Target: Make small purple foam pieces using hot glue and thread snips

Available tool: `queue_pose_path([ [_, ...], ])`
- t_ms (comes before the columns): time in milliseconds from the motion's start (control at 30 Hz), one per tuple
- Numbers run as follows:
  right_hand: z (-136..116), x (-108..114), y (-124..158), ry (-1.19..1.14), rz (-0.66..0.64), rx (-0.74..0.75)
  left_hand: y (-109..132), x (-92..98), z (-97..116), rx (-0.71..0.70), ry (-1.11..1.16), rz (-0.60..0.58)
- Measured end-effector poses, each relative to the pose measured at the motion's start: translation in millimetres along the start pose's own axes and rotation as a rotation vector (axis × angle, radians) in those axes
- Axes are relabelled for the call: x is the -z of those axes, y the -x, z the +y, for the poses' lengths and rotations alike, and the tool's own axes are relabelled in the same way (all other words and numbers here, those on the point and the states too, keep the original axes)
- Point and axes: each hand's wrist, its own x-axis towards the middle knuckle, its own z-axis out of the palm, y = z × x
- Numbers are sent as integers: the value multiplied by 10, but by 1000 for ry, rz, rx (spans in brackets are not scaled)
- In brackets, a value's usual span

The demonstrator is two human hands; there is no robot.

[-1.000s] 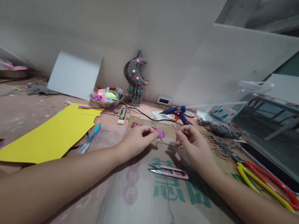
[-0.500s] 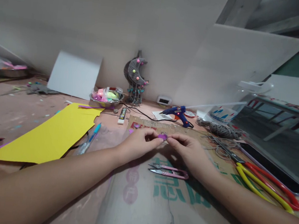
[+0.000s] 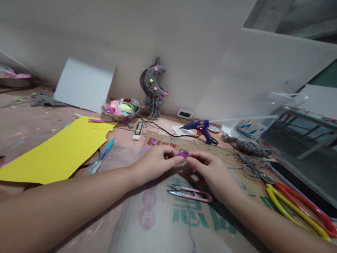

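Observation:
Between my two hands, above the cardboard [image 3: 163, 237], is a small purple piece [image 3: 183, 154], perhaps paper or foam; its exact kind is too small to make out. My left hand [image 3: 159, 160] pinches its left side between thumb and fingers. On its other side, my right hand [image 3: 209, 168] closes thumb and fingertips at the piece's right edge. Pink thread snips [image 3: 192, 193] lie on the cardboard just below my hands, blades to the left. A small purple scrap [image 3: 154, 142] rests beyond my left hand.
Yellow paper [image 3: 56, 147] and a blue pen [image 3: 103, 156] lie to the left. Behind my hands are a blue glue gun [image 3: 199, 128], a bowl [image 3: 118, 115] and a grey moon ornament [image 3: 154, 81]. Large scissors [image 3: 300, 209], a phone [image 3: 302, 187] and grey yarn [image 3: 248, 145] are at right.
My right fingertips have shifted very slightly at the purple piece, and more of its purple surface shows. Everything else stays in place.

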Motion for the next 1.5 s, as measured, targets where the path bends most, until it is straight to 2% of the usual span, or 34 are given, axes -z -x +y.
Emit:
queue_pose_path([
  [133,-20,-1,13,8,8,-1,5,-13,-18,-22,-40,-25],
  [233,-22,12,14,8,15,17,2,-21,-40,-27,-29,68],
  [300,-17,17,15,13,10,29,-4,-26,-50,-33,55,120],
  [467,5,23,10,18,-43,28,-25,-51,-39,-40,307,-33],
  [500,10,27,4,18,-42,32,-28,-55,-33,-19,290,-48],
  [567,20,40,-15,32,-25,31,-28,-58,-21,14,246,-2],
  [733,50,74,-71,81,40,82,-10,-48,-5,1,136,89],
  [833,66,79,-88,91,62,110,-3,-50,-11,14,199,57],
  [967,70,74,-90,82,45,67,3,-64,-28,-4,266,-24],
  [1133,56,72,-83,57,17,39,8,-68,-42,35,306,-63],
  [1300,31,67,-56,13,-10,-17,-1,-66,-15,89,306,-30],
  [1500,44,63,-27,-2,-35,6,-13,-59,-25,48,201,-24],
])
